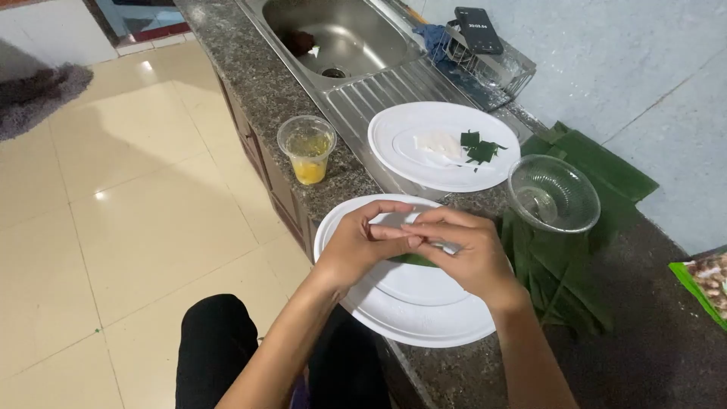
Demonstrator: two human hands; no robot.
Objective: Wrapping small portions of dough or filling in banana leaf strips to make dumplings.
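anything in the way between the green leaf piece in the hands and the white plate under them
Nothing visible. Left hand and right hand hold the green leaf piece directly over the bare near white plate.

Glass bowl right of hands

**A home kitchen, seen from the counter**

We are looking down at a domestic kitchen. We note a speckled dark granite counter with a stainless steel sink set into it and a ribbed draining board alongside. Wooden cabinet fronts run beneath the counter edge. The floor is glossy cream tile; the wall behind is pale and tiled. On the counter we record white plates, a clear glass bowl, a plastic cup with yellow contents, and green banana leaves. A wire rack sits beside the sink.
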